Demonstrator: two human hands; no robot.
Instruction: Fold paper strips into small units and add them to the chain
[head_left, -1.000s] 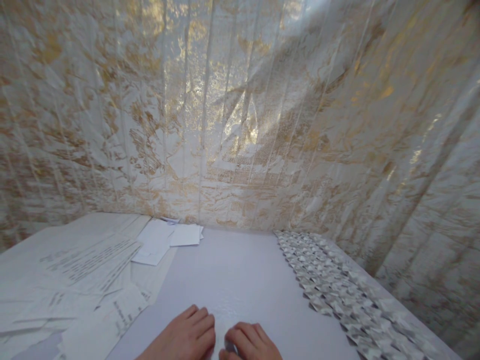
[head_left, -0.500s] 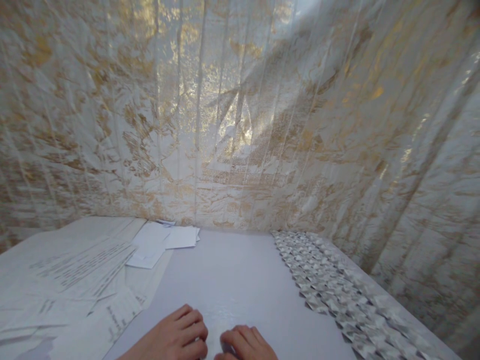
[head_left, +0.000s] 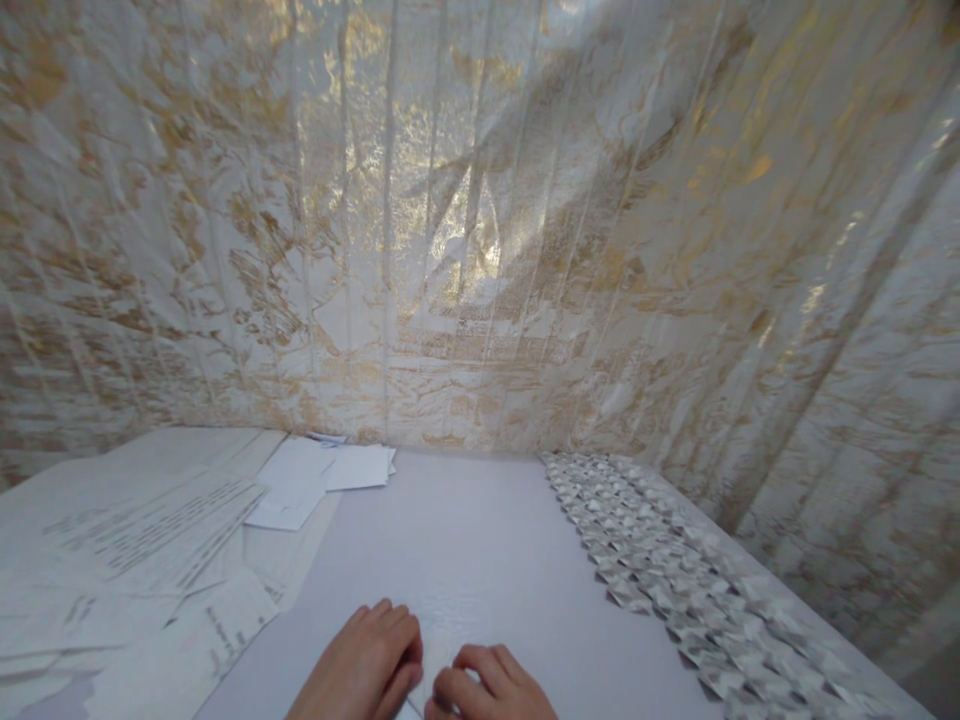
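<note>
Two hands are closest, side by side with a small gap between them. The left hand [head_left: 367,665] has its fingers curled down, and so does the right hand [head_left: 491,685]. I can't tell if either one is pinching something, because the fingertips are hidden. One bit of white, most likely a paper slip [head_left: 409,711], peeks out low between the hands, by the left one. The rest of it can't be seen.

The step in hand looks like folding or pressing that slip. I think the next move calls for one hand to keep it still while the other makes a neat crease.

They are working over one pale, shiny table [head_left: 480,530]. On the left lie lots of printed sheets [head_left: 165,520], piled too messily to count. On the right sit pointy folded paper pieces [head_left: 675,560] in tight rows, dozens of them, too packed to count.

Farther back are blank white papers [head_left: 291,490], at least two, overlapping. Last, behind everything, hangs a white and gold curtain [head_left: 465,330].
</note>
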